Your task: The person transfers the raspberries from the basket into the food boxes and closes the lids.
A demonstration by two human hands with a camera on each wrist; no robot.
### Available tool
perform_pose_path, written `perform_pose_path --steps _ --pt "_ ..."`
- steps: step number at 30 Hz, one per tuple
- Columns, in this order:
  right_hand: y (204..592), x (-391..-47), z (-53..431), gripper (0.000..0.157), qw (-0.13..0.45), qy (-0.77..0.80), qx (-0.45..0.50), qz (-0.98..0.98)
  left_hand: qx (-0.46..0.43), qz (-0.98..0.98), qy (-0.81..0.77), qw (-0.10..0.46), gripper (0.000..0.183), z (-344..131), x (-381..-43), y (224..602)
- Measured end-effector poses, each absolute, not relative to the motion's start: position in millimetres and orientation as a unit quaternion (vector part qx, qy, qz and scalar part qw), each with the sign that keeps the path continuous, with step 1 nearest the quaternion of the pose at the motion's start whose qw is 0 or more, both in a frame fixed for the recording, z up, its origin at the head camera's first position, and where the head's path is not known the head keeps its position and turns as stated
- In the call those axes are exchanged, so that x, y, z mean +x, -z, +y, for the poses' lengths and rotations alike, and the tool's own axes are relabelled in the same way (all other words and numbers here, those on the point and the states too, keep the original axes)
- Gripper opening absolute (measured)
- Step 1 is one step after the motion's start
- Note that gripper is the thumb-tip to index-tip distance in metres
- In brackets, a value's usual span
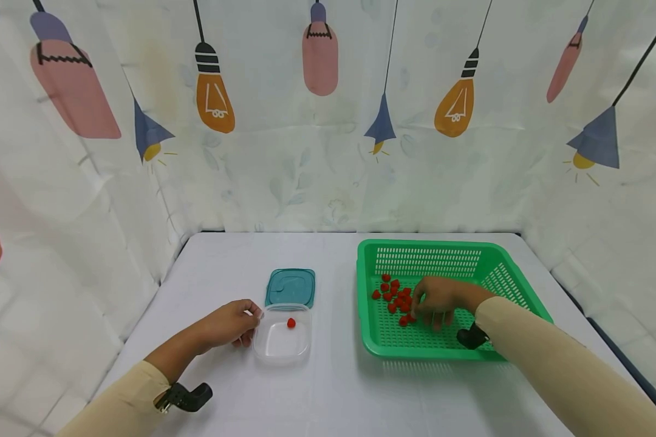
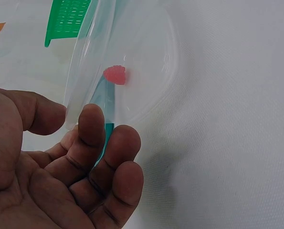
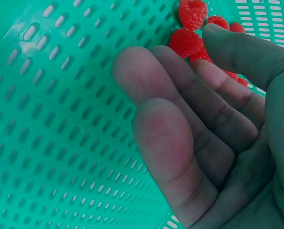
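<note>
My left hand (image 1: 226,325) pinches the rim of a clear plastic container (image 1: 280,352) between thumb and forefinger. Inside that container lies a single red raspberry (image 1: 291,323), which appears pink through the plastic in the left wrist view. My right hand (image 1: 437,297) reaches down into a green slotted basket (image 1: 426,352), its fingers loosely bent beside a cluster of raspberries (image 1: 398,301). In the right wrist view, the thumb and forefinger are apart near several raspberries (image 3: 184,43), and nothing shows held between them.
A teal lid (image 1: 291,285) lies flat just behind the clear container. The basket stands on the right of the white-covered table (image 1: 328,388). Lamp-patterned curtains (image 1: 328,176) close off the back and sides. Black straps with small devices (image 1: 188,397) are on both wrists.
</note>
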State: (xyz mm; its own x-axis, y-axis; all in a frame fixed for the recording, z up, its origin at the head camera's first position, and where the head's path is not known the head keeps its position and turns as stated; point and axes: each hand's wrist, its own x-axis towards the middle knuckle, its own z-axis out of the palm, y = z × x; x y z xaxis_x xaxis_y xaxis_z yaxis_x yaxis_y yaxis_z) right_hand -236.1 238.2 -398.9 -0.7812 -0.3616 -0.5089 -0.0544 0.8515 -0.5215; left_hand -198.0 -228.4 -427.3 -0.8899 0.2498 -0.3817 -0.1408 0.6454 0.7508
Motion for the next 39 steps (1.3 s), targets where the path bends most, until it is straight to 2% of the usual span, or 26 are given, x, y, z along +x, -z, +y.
perform_pose_path --steps 11,19,31,39 --pt "402 -234 233 0.009 0.311 0.234 -0.107 0.915 0.032 0.877 -0.419 0.234 0.022 -228 -197 425" --pt "406 -234 230 0.017 0.312 0.217 -0.102 0.919 0.030 0.878 -0.418 0.231 0.021 -227 -196 424" --pt "403 -234 230 0.012 0.314 0.216 -0.115 0.917 0.028 0.881 -0.412 0.229 0.021 -227 -197 426" --pt "395 -240 236 0.015 0.309 0.246 -0.120 0.911 0.026 0.880 -0.413 0.233 0.021 -228 -198 427"
